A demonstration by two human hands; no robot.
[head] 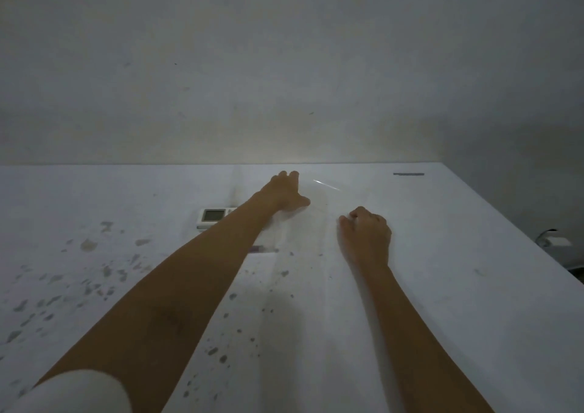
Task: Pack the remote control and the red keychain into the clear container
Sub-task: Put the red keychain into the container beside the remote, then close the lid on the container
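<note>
The clear container (311,223) is barely visible in the dim light, with a glint on its far edge. It sits on the white table (442,286) between my hands. My left hand (286,193) reaches over its far left side, fingers curled on the rim and thumb spread. My right hand (366,234) is curled against its near right edge. The white remote control (212,217) lies face up left of the container, its right end hidden behind my left forearm. The red keychain (260,249) lies next to that forearm, just in front of the container.
A dark flat strip (408,174) lies near the table's far right corner. Grey stains (88,245) speckle the left half of the tabletop. A wall rises right behind the far edge. Past the right edge, a pale object (554,240) sits lower down.
</note>
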